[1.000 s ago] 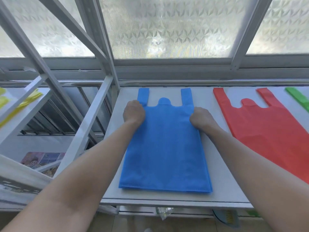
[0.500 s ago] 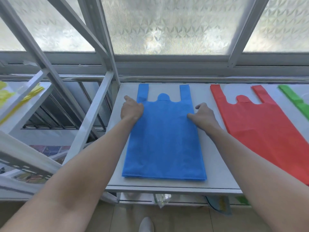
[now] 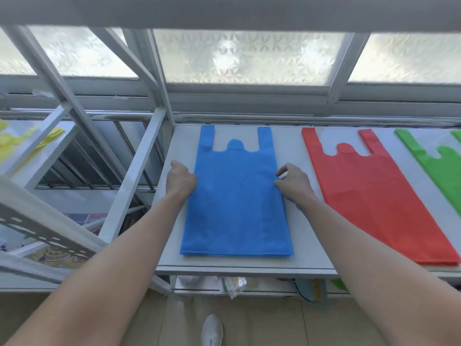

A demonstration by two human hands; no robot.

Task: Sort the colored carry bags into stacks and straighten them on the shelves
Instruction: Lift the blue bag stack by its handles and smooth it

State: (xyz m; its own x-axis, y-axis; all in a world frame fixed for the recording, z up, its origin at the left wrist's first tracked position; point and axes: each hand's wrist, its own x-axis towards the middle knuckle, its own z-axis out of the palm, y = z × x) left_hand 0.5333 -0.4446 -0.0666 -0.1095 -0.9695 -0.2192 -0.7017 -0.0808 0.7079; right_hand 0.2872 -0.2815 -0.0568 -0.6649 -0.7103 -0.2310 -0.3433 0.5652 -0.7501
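A flat stack of blue carry bags (image 3: pixel 237 203) lies on the white shelf (image 3: pixel 306 258), handles pointing toward the window. My left hand (image 3: pixel 180 179) sits at the stack's left edge, fingers curled against it. On the right edge, my right hand (image 3: pixel 293 182) has curled fingers pinching the fabric and its index finger raised. Red bags (image 3: pixel 369 196) lie flat to the right. Green bags (image 3: pixel 444 168) lie beyond them, partly cut off. Yellow bags (image 3: pixel 30 141) rest on another shelf at the far left.
Slanted white frame bars (image 3: pixel 132 186) stand just left of the shelf. Frosted window panes (image 3: pixel 249 56) run behind it. An upper shelf edge (image 3: pixel 224 11) crosses the top of the view. Below the shelf are plastic wrapping (image 3: pixel 234 283) and a dustpan (image 3: pixel 314 288). A shoe (image 3: pixel 212 330) shows on the floor.
Both hands slid from the bag's shoulders near the handles back toward me along its side edges. The view pulled back and now shows the green bags and an upper shelf.
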